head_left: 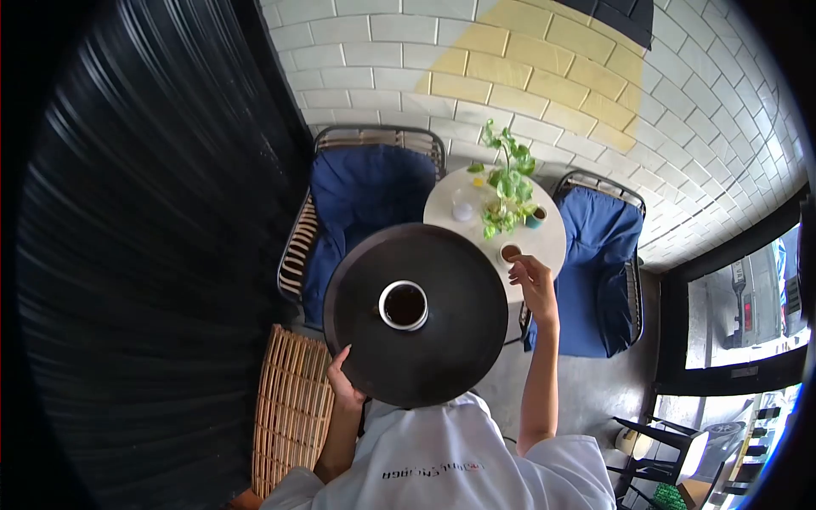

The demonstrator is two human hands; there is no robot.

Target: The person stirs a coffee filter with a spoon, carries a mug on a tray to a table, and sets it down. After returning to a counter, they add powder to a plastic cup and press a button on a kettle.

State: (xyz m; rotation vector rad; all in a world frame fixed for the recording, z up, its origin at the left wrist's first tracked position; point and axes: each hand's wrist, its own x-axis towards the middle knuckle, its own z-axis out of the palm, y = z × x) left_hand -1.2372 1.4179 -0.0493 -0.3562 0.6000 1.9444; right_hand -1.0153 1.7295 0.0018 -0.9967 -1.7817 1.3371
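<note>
The right hand (534,276) is out over the near edge of the table (552,242), fingers curled loosely and just beside a small cup (510,252) that already stands there. Whether the fingertips touch the cup I cannot tell; they seem to be right at its rim, not closed round it. The left hand (342,382) is under the near-left rim of the tray (450,357), thumb up over the edge and the other fingers hidden beneath, carrying it level in front of the person's chest.

On the tray one mug (404,305) of dark drink remains, sitting near the middle, handle side to the left. So, as I read it, one drink is down on the table and one is yet to be served; the job looks about half done.

The table is small, round and white, set between two chairs with blue cushions: one chair (365,204) to the left, the other chair (603,263) to the right. On it also stand a leafy plant (507,183), a clear glass (462,206) on the left side and a teal pot (536,217) by the plant. A slatted wooden panel (293,408) lies on the floor below the left hand. The tiled wall (544,76) behind is white with a yellow band.
</note>
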